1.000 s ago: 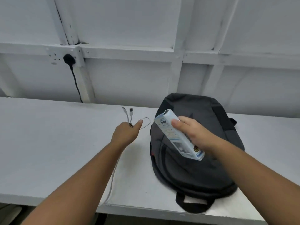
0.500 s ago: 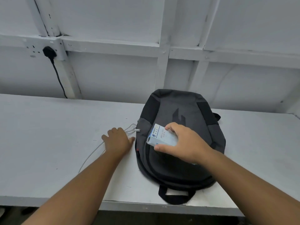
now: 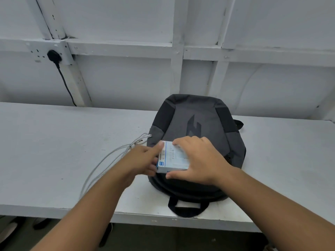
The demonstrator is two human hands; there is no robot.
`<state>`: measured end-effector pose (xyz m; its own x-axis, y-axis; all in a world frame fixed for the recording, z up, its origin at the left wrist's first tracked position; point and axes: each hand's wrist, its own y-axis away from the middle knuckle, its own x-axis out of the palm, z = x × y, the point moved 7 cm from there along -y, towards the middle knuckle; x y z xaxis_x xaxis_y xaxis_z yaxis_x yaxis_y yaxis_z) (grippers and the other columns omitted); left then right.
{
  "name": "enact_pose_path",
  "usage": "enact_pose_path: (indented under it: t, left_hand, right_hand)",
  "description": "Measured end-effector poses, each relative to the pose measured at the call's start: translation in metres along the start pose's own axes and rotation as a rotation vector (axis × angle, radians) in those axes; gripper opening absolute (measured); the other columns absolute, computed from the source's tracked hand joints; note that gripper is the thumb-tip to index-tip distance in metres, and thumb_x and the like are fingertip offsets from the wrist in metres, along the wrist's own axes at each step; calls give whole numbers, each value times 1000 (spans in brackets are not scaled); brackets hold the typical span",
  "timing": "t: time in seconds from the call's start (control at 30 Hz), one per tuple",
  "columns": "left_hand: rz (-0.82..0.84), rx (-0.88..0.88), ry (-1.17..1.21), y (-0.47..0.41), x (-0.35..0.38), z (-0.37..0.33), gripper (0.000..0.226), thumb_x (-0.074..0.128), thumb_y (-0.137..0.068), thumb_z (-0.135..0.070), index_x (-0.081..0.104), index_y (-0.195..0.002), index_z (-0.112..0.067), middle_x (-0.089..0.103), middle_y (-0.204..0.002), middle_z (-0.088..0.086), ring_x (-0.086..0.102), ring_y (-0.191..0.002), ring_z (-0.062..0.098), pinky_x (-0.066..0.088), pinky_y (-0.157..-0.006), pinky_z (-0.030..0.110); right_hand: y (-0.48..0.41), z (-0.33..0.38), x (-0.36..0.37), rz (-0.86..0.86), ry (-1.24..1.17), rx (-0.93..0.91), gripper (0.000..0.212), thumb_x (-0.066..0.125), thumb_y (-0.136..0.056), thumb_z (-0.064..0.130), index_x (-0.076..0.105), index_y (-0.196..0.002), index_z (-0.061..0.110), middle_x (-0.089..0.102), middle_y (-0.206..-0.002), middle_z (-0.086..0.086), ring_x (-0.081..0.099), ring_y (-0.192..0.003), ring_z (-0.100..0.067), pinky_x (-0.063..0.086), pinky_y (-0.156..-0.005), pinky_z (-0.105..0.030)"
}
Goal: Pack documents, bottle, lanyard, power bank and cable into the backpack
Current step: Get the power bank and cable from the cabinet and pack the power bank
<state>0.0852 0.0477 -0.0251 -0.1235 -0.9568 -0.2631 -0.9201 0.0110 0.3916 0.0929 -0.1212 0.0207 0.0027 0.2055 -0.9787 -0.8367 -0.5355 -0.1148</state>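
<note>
A dark grey backpack [image 3: 197, 124] lies flat on the white table [image 3: 54, 142], its carry handle hanging over the front edge. A light blue power bank box [image 3: 170, 158] rests on the backpack's lower left part. My right hand [image 3: 199, 160] grips the box from above, fingers over its far edge and thumb at its near edge. My left hand [image 3: 143, 160] holds the box's left end with fingers curled at it. A white cable [image 3: 108, 160] lies loose on the table just left of the backpack, free of either hand.
A black plug [image 3: 54, 55] sits in a wall socket at the back left, its black cord running down behind the table. The white panelled wall stands close behind the backpack. The table's front edge [image 3: 72, 212] runs near my forearms.
My left hand let go of the white cable, which now lies on the table, and moved right to the box. My right hand lowered the box onto the backpack.
</note>
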Motion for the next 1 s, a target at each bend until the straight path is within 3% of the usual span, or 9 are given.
enact_pose_path:
  t: [0.17, 0.43, 0.57, 0.67, 0.73, 0.83, 0.9, 1.0]
  left_hand:
    - [86, -3, 147, 10, 12, 3, 28, 61, -100, -27, 74, -101, -2, 77, -96, 25, 73, -77, 26, 62, -73, 35]
    - [140, -10, 160, -3, 24, 6, 30, 61, -100, -27, 75, -106, -1, 78, -100, 21, 74, -84, 28, 59, -67, 30]
    - [100, -24, 171, -8, 12, 9, 31, 61, -101, -28, 73, -109, -1, 79, -98, 18, 75, -82, 25, 60, -66, 28]
    - [76, -46, 223, -10, -6, 16, 30, 60, -101, -27, 72, -112, -2, 79, -99, 18, 75, -81, 24, 61, -66, 29]
    - [55, -61, 271, -8, -18, 20, 29, 60, -101, -26, 71, -113, -2, 79, -100, 19, 74, -81, 24, 60, -63, 29]
    - [34, -74, 295, -6, -32, 23, 29, 60, -101, -25, 71, -114, -1, 78, -100, 19, 74, -78, 22, 61, -61, 27]
    - [21, -61, 294, -3, -40, 21, 31, 59, -101, -26, 71, -114, 0, 78, -99, 19, 74, -76, 20, 61, -62, 27]
    - [-26, 22, 276, 14, -61, 10, 34, 62, -98, -31, 74, -109, -2, 79, -97, 18, 74, -73, 18, 61, -62, 27]
  right_hand:
    - [6, 1, 2, 10, 21, -51, 94, 51, -65, 92, 43, -137, 32, 53, -134, 16, 52, -114, -13, 40, -96, -37]
    - [20, -17, 0, -12, 14, -26, 93, 57, -65, 87, 43, -139, 33, 52, -136, 17, 51, -118, -12, 42, -98, -37]
    - [41, -56, -5, -108, -303, 162, 87, 61, -69, 82, 39, -140, 37, 52, -139, 18, 51, -123, -5, 46, -103, -34]
    - [73, -86, 8, -209, -518, 320, 82, 62, -68, 81, 38, -135, 40, 54, -128, 21, 54, -117, 3, 49, -96, -26]
    - [86, -82, 24, -119, -378, 265, 75, 60, -71, 80, 44, -133, 41, 54, -124, 22, 52, -115, 3, 47, -97, -24]
    - [85, -60, 46, 35, -33, 15, 59, 47, -84, 77, 55, -132, 44, 57, -125, 24, 46, -120, -1, 36, -105, -28]
    - [75, -58, 44, 62, -9, -13, 47, 40, -90, 70, 64, -123, 46, 62, -117, 27, 49, -115, 2, 33, -100, -27]
    - [60, -62, 15, -59, -172, 48, 33, 50, -92, 57, 74, -105, 39, 71, -98, 27, 60, -95, 4, 46, -88, -27]
